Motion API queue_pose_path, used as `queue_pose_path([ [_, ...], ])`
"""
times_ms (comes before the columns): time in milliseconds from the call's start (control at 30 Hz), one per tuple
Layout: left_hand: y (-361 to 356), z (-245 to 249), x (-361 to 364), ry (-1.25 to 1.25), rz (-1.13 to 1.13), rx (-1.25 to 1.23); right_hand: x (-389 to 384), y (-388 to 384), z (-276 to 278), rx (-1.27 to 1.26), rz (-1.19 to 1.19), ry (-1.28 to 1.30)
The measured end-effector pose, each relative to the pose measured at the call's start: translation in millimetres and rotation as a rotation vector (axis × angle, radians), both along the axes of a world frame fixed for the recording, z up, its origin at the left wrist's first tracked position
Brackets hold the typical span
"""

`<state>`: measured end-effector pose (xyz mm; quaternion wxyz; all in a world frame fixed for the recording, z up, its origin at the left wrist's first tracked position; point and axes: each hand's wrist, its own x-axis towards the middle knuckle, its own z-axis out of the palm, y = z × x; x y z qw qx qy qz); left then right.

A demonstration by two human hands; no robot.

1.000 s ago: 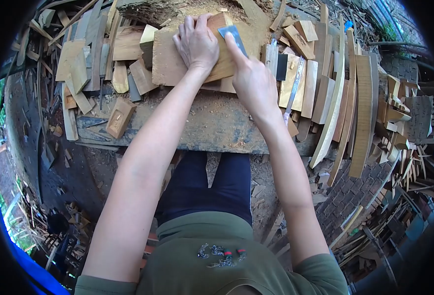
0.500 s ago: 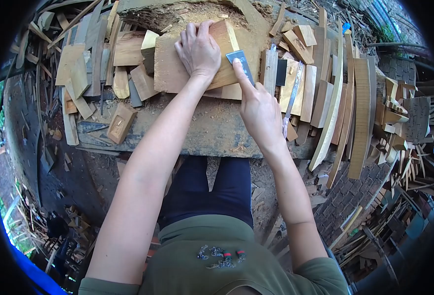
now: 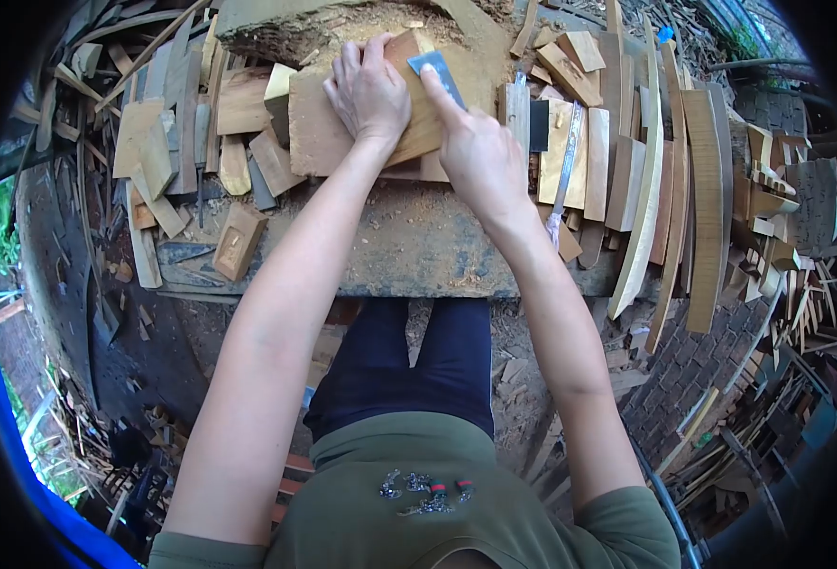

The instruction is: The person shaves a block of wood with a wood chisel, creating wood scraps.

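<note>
A wooden block lies tilted on a larger flat board at the far side of the workbench. My left hand bears down on the block's left part, fingers curled over its far edge. In my right hand is a flat, wide metal blade, the index finger stretched along its face. The blade's square end lies over the block's upper right edge, close to my left hand. The rest of the blade is hidden inside my right fist.
Wood offcuts crowd the bench's left side. A mortised block sits near its front edge. On the right lie a narrow metal strip with a wrapped end and long curved slats. Sawdust and shavings cover the bench.
My right hand has moved left and away from me with the blade, up along the block's edge. My left hand has shifted slightly left, still on the block.
</note>
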<state>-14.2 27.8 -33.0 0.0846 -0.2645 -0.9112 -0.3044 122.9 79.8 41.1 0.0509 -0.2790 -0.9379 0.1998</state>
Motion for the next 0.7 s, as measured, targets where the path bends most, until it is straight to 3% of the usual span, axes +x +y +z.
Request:
queue_pose_path([
  [100, 1.4, -3.7, -0.5, 0.015, 0.004, -0.002, 23.8, -10.7, 11.1, -0.060, 0.016, -0.136],
  [300, 0.7, 1.4, 0.9, -0.022, 0.001, -0.015, -7.7, 2.2, -2.4, 0.041, 0.029, -0.041],
  [467, 0.6, 1.8, 0.2, -0.044, 0.008, -0.016, 14.8, -9.7, 12.2, -0.049, 0.028, -0.160],
  [633, 0.5, 2.2, 0.8, -0.030, -0.003, -0.007, -5.7, 0.7, -3.2, 0.046, 0.026, -0.025],
  [700, 1.5, 2.5, 1.1, -0.020, -0.002, -0.002, 14.0, -8.1, 7.5, 0.002, 0.017, -0.083],
])
